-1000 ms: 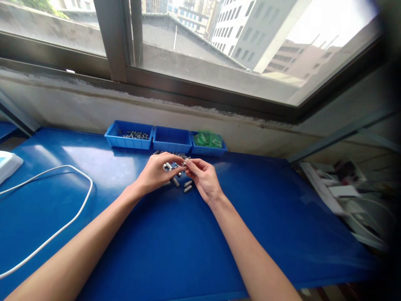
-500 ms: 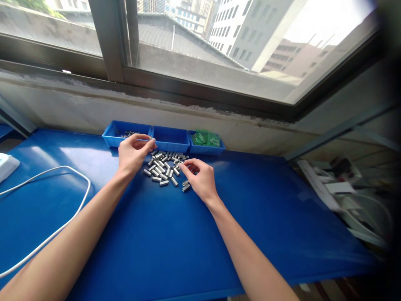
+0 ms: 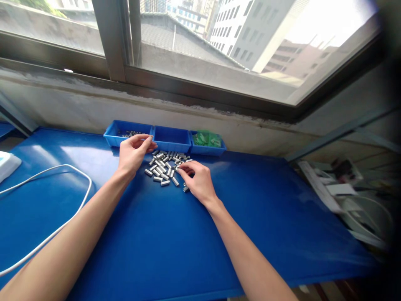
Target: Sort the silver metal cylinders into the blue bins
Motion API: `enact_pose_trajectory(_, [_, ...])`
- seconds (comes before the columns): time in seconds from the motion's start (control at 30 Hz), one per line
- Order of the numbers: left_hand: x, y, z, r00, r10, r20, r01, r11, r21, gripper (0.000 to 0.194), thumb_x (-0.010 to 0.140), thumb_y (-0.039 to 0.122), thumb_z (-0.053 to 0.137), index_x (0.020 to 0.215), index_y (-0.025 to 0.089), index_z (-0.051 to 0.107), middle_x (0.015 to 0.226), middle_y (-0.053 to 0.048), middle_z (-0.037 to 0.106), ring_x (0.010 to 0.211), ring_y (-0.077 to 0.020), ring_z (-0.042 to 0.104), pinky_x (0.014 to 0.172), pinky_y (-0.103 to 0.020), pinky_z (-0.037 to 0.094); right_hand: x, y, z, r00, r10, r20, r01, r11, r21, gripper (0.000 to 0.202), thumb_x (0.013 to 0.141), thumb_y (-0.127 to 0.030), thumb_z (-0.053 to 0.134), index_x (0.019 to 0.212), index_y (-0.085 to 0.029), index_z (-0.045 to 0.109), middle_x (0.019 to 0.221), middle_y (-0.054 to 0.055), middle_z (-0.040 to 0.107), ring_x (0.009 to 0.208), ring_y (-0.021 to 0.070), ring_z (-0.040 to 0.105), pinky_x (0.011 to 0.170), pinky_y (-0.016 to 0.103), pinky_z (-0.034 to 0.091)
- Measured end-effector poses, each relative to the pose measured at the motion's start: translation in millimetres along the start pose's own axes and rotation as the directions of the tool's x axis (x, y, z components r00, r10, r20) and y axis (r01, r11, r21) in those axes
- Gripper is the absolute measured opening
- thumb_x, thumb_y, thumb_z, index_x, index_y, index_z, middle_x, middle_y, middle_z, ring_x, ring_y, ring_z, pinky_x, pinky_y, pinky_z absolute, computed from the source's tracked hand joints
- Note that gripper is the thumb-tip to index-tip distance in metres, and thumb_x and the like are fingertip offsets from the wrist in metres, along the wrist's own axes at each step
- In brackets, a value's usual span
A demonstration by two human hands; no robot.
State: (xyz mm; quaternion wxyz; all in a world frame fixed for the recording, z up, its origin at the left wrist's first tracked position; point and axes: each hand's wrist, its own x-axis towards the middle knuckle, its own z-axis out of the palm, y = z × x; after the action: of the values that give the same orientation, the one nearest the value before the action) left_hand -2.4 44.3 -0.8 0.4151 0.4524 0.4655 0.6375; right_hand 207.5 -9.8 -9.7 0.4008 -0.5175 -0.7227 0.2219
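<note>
A loose pile of short silver metal pieces (image 3: 163,169), block-like or hexagonal, lies on the blue table. My left hand (image 3: 133,152) hovers at the front of the left blue bin (image 3: 113,134), its thumb and fingertips pinched together; anything between them is too small to make out. Over the right side of the pile, my right hand (image 3: 199,179) has thumb and forefinger closed at the metal pieces. Whether a piece sits in that pinch is unclear. Small metal parts (image 3: 133,133) lie in the left bin, partly behind my left hand.
A middle blue bin (image 3: 172,148) adjoins a right bin (image 3: 208,151) holding green plastic bags (image 3: 206,139). A white cable (image 3: 89,179) curves across the left of the blue table (image 3: 156,251). A white device (image 3: 8,165) stands at the left edge. The wall and window rise behind the bins.
My right hand has shifted slightly, its fingertips now lower and further left over the metal pieces. My left hand stays nearly in place, with a small turn of the fingers.
</note>
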Motion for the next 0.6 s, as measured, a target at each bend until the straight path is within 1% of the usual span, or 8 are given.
enact_pose_trajectory(0.07, [-4.1, 0.9, 2.9, 0.999, -0.009, 0.045, 0.006, 0.998, 0.057, 0.033, 0.077, 0.043, 0.075, 0.094, 0.014, 0.073, 0.076, -0.008, 0.075, 0.074, -0.0215, 0.074, 0.073, -0.032, 0.06, -0.1, 0.3, 0.9, 1.0, 0.013, -0.01, -0.013, 1.0, 0.021, 0.01, 0.086, -0.019, 0.065, 0.089, -0.019, 0.074, 0.086, 0.004, 0.073, 0.074, 0.0164, 0.068, 0.071, 0.028, 0.055])
enact_pose_trajectory(0.17, [-8.7, 0.4, 5.9, 0.996, 0.012, 0.084, -0.023, 0.992, 0.124, 0.035, 0.08, 0.045, 0.073, 0.095, 0.014, 0.073, 0.076, -0.008, 0.075, 0.072, -0.0214, 0.074, 0.072, -0.031, 0.059, -0.3, -0.9, 1.6, 0.999, 0.028, -0.022, -0.027, 0.999, 0.018, 0.008, 0.084, -0.018, 0.066, 0.087, -0.019, 0.073, 0.084, 0.003, 0.072, 0.071, 0.016, 0.067, 0.069, 0.027, 0.055])
enact_pose_trajectory(0.3, [-10.7, -1.4, 6.3, 0.992, 0.039, 0.116, -0.061, 0.979, 0.192, 0.037, 0.081, 0.048, 0.07, 0.096, 0.015, 0.074, 0.077, -0.009, 0.075, 0.073, -0.0216, 0.074, 0.072, -0.03, 0.057, -1.0, -3.9, 0.6, 1.0, -0.006, -0.022, 0.005, 0.999, -0.037, 0.008, 0.084, -0.018, 0.065, 0.088, -0.019, 0.072, 0.087, 0.004, 0.071, 0.072, 0.0155, 0.066, 0.071, 0.028, 0.054])
enact_pose_trajectory(0.43, [-10.8, -2.6, 5.1, 0.99, 0.054, 0.134, -0.083, 0.972, 0.221, 0.036, 0.082, 0.048, 0.07, 0.095, 0.015, 0.074, 0.076, -0.008, 0.075, 0.073, -0.0217, 0.073, 0.071, -0.029, 0.056, -2.2, -5.3, -1.2, 0.998, -0.053, 0.035, 0.057, 0.99, -0.128, 0.014, 0.081, -0.02, 0.069, 0.095, -0.019, 0.072, 0.094, 0.005, 0.07, 0.076, 0.0166, 0.065, 0.072, 0.029, 0.053])
enact_pose_trajectory(0.5, [-11.1, -2.9, 5.0, 0.987, 0.065, 0.145, -0.099, 0.967, 0.236, 0.035, 0.083, 0.048, 0.068, 0.095, 0.015, 0.073, 0.075, -0.007, 0.075, 0.073, -0.0216, 0.073, 0.071, -0.029, 0.056, -2.7, -5.7, -1.5, 0.996, -0.062, 0.064, 0.071, 0.986, -0.15, 0.015, 0.08, -0.016, 0.069, 0.095, -0.019, 0.072, 0.092, 0.005, 0.07, 0.077, 0.0171, 0.065, 0.073, 0.029, 0.053])
enact_pose_trajectory(0.6, [-12.4, -2.3, 5.7, 0.984, 0.07, 0.164, -0.112, 0.959, 0.262, 0.033, 0.084, 0.047, 0.067, 0.096, 0.016, 0.073, 0.075, -0.007, 0.075, 0.073, -0.021, 0.073, 0.069, -0.027, 0.054, -2.9, -6.5, -1.0, 0.995, -0.065, 0.076, 0.076, 0.986, -0.149, 0.016, 0.081, -0.012, 0.065, 0.094, -0.019, 0.072, 0.089, 0.004, 0.071, 0.077, 0.0171, 0.065, 0.075, 0.03, 0.053])
